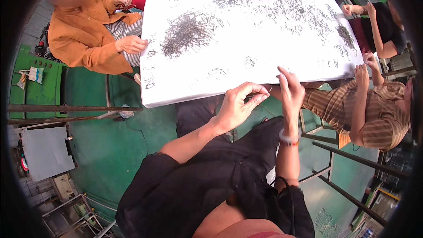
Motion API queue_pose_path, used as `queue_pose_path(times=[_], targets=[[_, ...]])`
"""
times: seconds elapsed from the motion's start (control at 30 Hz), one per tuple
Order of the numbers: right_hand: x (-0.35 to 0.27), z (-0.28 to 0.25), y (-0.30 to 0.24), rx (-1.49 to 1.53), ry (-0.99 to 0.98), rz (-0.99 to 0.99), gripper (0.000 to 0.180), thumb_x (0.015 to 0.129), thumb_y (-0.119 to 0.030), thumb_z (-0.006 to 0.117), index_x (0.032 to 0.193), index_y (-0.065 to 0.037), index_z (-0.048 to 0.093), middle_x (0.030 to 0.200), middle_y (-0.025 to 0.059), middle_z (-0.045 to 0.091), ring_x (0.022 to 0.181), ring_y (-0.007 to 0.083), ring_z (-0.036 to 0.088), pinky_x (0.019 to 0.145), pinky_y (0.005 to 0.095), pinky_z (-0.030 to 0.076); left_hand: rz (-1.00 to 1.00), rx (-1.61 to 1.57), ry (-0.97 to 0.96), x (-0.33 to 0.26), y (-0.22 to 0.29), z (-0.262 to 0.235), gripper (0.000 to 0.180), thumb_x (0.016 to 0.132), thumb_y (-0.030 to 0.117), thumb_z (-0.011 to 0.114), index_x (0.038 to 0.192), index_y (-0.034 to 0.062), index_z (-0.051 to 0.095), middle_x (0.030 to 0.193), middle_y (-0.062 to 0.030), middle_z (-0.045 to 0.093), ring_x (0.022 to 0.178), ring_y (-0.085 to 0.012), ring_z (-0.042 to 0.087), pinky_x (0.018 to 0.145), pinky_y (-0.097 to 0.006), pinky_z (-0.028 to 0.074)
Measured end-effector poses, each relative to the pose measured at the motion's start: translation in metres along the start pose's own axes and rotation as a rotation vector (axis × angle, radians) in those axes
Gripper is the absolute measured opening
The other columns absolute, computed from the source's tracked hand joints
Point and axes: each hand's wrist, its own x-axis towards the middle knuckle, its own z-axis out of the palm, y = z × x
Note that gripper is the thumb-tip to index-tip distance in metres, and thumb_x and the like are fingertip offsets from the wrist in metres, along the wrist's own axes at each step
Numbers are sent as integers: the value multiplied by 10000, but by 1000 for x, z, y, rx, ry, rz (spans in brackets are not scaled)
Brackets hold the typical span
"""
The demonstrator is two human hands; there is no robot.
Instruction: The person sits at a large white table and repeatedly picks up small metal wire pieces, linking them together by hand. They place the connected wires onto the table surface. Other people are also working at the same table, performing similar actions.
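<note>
My left hand (pixel 240 105) is raised just off the near edge of a white-covered table (pixel 185 79). Its thumb and forefinger pinch a small, thin dark piece (pixel 269 91), too fine to name exactly. Beside it, my right hand (pixel 291 90) is held up with the fingers stretched and the fingertips slightly apart; I see nothing between them. On the tabletop lies a dense heap of thin dark curved pieces (pixel 187 33), with a wide scatter of similar pieces (pixel 269 0) beyond it. A few small clusters (pixel 216 73) lie near the front edge.
A person in an orange jacket (pixel 83 35) sits at the left, one hand at the table edge. At the right sits a person in striped brown clothing (pixel 383 114), with others farther back. Dark metal frames (pixel 352 158) stand on the green floor (pixel 101 158).
</note>
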Motion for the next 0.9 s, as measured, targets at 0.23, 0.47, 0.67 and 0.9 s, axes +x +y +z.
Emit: queue_pose_path(times=[0.23,0.47,0.67,0.9], targets=[[150,94,91,-943,-152,-511,147,775,-148,641,901,-125,713,871,79,597,886,279,559,763,438,457,80,88,34,-4,-1,-1,80,855,3,624,934,-6,618,890,-71,663,841,-126,632,760,-255,512],[153,98,103,-1050,-152,-551,146,813,-206,613,911,-124,683,932,32,599,919,231,539,726,464,394,150,118,71,-10,-6,-7,88,847,23,640,918,-21,614,854,-81,668,810,-139,648,722,-264,521],[161,101,95,-1137,-224,-526,105,812,-201,637,859,-140,709,924,16,602,925,219,542,740,483,386,166,119,53,-17,-2,-6,97,853,49,642,924,-11,615,855,-73,672,792,-150,651,716,-269,517],[159,98,83,-1010,-216,-481,121,768,-183,604,790,-110,698,895,41,614,955,232,559,771,509,392,180,108,69,-18,-5,-6,85,853,25,630,925,-18,613,885,-84,660,803,-151,643,712,-283,518]])
